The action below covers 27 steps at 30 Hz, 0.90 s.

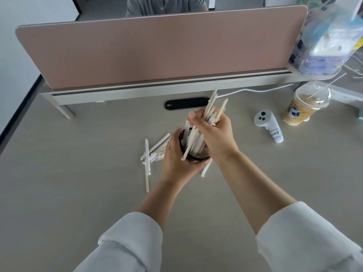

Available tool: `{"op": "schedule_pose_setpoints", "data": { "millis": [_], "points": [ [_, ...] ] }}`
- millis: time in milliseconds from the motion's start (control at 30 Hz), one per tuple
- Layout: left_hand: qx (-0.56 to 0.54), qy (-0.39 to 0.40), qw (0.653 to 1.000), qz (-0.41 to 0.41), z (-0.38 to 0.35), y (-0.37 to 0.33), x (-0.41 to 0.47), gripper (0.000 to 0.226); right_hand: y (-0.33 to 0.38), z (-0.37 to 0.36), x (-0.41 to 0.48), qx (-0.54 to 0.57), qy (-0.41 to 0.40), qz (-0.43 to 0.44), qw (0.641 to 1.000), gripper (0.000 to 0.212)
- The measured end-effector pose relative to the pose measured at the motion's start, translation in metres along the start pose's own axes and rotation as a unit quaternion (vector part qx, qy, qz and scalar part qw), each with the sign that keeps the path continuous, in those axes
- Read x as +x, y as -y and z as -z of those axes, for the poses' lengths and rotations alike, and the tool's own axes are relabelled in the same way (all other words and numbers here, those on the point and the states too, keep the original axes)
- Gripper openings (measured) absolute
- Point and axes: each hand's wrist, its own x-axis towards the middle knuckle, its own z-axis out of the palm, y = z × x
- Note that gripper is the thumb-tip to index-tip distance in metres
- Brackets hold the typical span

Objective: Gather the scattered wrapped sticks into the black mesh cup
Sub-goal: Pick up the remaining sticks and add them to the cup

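The black mesh cup (196, 158) sits at the middle of the desk, tilted toward me, with my left hand (177, 160) wrapped around its left side. My right hand (213, 132) is closed on a bundle of white wrapped sticks (196, 138); their lower ends are inside the cup and their tops fan out above my fingers. Several more wrapped sticks (152, 152) lie loose on the desk left of the cup, one long one (146, 173) pointing toward me. Another stick (206, 169) pokes out below the cup on the right.
A pink divider panel (157, 50) runs along the back of the grey desk (78, 173), a person seated behind it. A white controller (268, 124), an iced drink cup with a straw (304, 107) and a plastic bag (330, 40) stand at the right. A black cable port (186, 103) lies behind the cup.
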Motion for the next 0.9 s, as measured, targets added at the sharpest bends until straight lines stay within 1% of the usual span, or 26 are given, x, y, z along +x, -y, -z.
{"op": "schedule_pose_setpoints", "data": {
  "millis": [67,200,267,333,400,467,533,600,633,700,767,800,833,867,900],
  "points": [
    [-0.002,0.004,1.000,0.009,-0.001,0.001,0.000,0.083,0.004,0.000,0.000,-0.025,-0.002,0.021,0.999,0.026],
    [-0.002,-0.001,1.000,0.015,-0.003,0.004,0.000,0.085,0.010,0.004,0.003,-0.084,-0.010,0.059,0.995,0.024],
    [0.004,-0.001,1.000,0.010,-0.005,0.005,0.000,0.085,0.010,0.003,0.006,-0.078,-0.028,0.054,0.995,0.023],
    [0.016,-0.002,1.000,0.006,-0.005,0.005,0.000,0.086,0.011,0.005,0.010,-0.035,-0.061,0.038,0.997,0.020],
    [0.020,-0.002,1.000,0.002,-0.004,0.005,-0.001,0.086,0.011,0.010,0.015,-0.005,-0.089,0.041,0.995,0.020],
    [0.016,-0.003,1.000,0.002,-0.002,0.004,0.000,0.083,0.010,0.015,0.017,-0.040,-0.093,0.062,0.993,0.018],
    [0.017,-0.003,1.000,0.003,-0.001,0.002,-0.001,0.081,0.007,0.017,0.015,-0.133,-0.057,0.078,0.986,0.013],
    [0.020,0.000,1.000,0.008,-0.001,0.003,-0.002,0.082,0.006,0.019,0.012,-0.210,-0.001,0.068,0.975,0.015],
    [0.019,0.000,1.000,0.011,0.001,0.005,-0.003,0.083,0.006,0.021,0.011,-0.223,0.025,0.056,0.973,0.018],
    [0.015,-0.009,1.000,0.019,0.004,0.008,-0.004,0.085,0.009,0.025,0.010,-0.243,0.036,0.055,0.968,0.020],
    [0.024,-0.012,1.000,0.011,0.008,0.010,-0.004,0.086,0.012,0.027,0.010,-0.234,0.009,0.061,0.970,0.042],
    [0.030,-0.008,1.000,-0.001,0.009,0.010,-0.004,0.085,0.013,0.026,0.009,-0.244,0.013,0.049,0.969,0.053],
    [0.036,-0.001,0.999,-0.011,0.009,0.009,-0.004,0.086,0.011,0.024,0.009,-0.279,0.044,0.028,0.959,0.058],
    [0.044,0.004,0.999,-0.020,0.009,0.008,-0.004,0.087,0.008,0.022,0.008,-0.343,0.096,0.010,0.935,0.056],
    [0.054,0.009,0.998,-0.027,0.008,0.007,-0.004,0.088,0.005,0.020,0.007,-0.407,0.152,-0.004,0.901,0.051]
  ]
}}
